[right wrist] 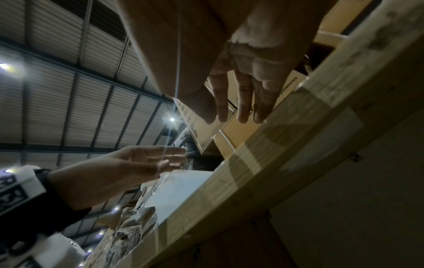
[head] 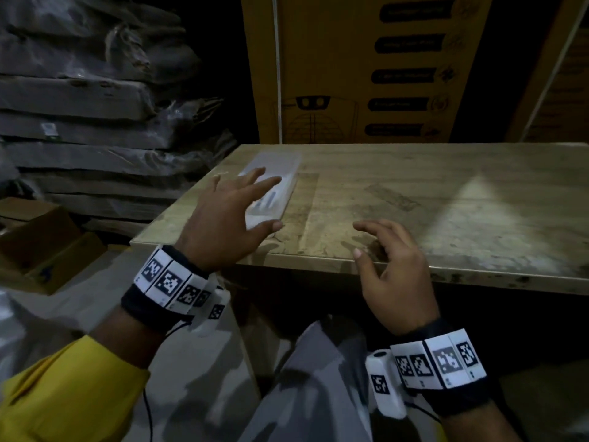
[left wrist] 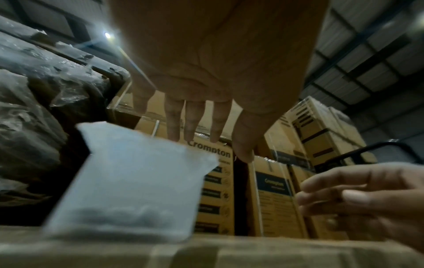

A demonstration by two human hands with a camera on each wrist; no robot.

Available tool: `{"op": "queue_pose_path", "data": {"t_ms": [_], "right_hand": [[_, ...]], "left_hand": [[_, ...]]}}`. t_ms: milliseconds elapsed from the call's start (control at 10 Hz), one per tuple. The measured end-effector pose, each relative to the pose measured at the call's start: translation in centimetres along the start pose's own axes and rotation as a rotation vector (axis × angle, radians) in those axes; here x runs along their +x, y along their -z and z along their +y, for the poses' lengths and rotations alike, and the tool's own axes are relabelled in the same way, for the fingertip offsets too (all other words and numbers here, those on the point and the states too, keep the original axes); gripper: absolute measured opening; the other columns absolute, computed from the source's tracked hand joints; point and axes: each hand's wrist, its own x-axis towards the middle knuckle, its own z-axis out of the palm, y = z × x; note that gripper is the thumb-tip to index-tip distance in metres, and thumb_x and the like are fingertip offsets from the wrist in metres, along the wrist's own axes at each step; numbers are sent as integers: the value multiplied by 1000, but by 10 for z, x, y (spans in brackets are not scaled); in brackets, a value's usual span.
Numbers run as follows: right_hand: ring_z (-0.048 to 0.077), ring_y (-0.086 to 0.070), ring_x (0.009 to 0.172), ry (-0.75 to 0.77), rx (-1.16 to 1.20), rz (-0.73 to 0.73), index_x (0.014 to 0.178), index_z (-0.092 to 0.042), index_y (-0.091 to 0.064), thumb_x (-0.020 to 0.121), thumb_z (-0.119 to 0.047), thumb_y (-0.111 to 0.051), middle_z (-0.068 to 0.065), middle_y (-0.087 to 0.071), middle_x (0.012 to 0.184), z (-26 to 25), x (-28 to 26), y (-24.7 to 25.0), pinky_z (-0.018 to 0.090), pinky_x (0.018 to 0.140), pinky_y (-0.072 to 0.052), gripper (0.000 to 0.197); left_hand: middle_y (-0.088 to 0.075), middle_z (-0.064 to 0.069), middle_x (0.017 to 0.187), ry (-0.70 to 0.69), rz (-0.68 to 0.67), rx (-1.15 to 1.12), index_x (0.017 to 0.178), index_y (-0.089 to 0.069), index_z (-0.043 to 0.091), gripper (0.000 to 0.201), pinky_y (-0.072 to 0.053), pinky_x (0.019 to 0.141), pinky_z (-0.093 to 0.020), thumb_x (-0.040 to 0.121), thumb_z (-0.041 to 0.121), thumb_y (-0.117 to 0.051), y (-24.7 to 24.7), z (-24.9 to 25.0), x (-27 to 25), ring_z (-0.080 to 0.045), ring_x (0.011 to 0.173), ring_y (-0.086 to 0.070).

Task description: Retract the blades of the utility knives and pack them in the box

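Observation:
A long translucent plastic box (head: pixel 277 173) lies closed on the left part of the wooden table (head: pixel 446 202); bluish shapes show dimly through its lid, too blurred to name. It also appears as a pale box (left wrist: pixel 133 183) and a pale box (right wrist: pixel 181 188) in the wrist views. My left hand (head: pixel 245 199) hovers over the box's near end with fingers spread and straight, holding nothing. My right hand (head: pixel 382 247) hangs over the table's front edge, fingers loosely bent, empty. No loose knife shows on the table.
Tall yellow cartons (head: pixel 366 68) stand behind the table. Plastic-wrapped stacked goods (head: pixel 89 106) fill the left, with a brown cardboard box (head: pixel 41 244) on the floor below. The table's front edge (head: pixel 350 266) runs under my right hand.

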Motion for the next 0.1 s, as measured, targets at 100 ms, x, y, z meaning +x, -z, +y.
{"op": "queue_pose_path", "data": {"t_ms": [100], "right_hand": [[13,-59,116,26,-63,59,128,-19,-66,94,-23,-65,-3,-60,127,-8,15,25,29,98,-50,34]], "left_hand": [[-47,-3,172,-79,86,-54,160,-52,34,76,-31,129,-61,93,68,-59,13,35,10,-30,155,-50]]}}
